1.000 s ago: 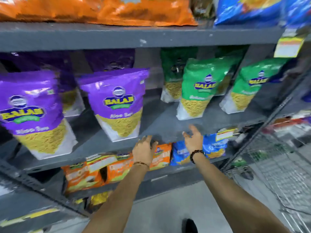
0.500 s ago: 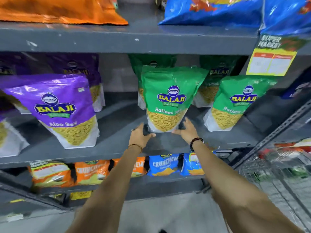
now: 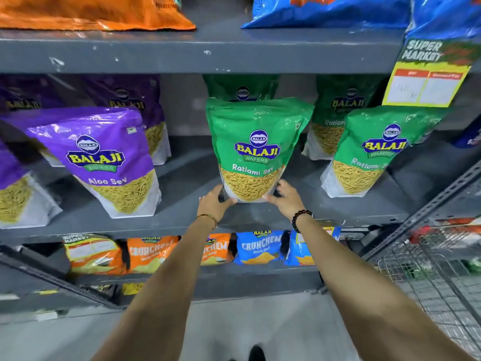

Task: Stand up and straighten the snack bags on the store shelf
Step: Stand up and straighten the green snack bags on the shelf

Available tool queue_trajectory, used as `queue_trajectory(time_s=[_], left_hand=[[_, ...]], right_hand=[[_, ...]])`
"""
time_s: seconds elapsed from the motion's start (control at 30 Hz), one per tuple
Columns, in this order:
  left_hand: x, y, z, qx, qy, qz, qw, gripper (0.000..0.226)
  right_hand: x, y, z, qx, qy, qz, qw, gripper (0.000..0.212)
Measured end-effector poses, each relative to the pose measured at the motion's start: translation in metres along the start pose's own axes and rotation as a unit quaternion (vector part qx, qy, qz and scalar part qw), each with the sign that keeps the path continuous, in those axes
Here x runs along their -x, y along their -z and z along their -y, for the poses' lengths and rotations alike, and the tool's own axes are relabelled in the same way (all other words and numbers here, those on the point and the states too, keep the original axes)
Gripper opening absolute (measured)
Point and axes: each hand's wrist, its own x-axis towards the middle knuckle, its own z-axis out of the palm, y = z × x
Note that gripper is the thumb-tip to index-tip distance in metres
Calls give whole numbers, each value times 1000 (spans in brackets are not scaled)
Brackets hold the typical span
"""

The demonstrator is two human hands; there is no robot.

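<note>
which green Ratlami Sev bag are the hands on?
The middle front green bag: left hand and right hand clasp its bottom corners. The front green bag to its right stands untouched.

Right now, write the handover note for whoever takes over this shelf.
Left hand: gripping the bottom left corner of the middle green Ratlami Sev bag.
Right hand: gripping its bottom right corner.
That bag stands upright, facing out, at the middle shelf front.
Left to do: the right green Ratlami Sev bag and the purple Aloo Sev bag lean; straighten both, then check the back rows.
</note>
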Motion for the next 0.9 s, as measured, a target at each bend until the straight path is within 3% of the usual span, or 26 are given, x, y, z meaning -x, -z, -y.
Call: queue_trajectory(time_s=[0.9], left_hand=[[37, 5, -6, 16, -9, 6, 1000, 47]], right_hand=[[23, 1, -11, -40, -4, -6, 999, 41]])
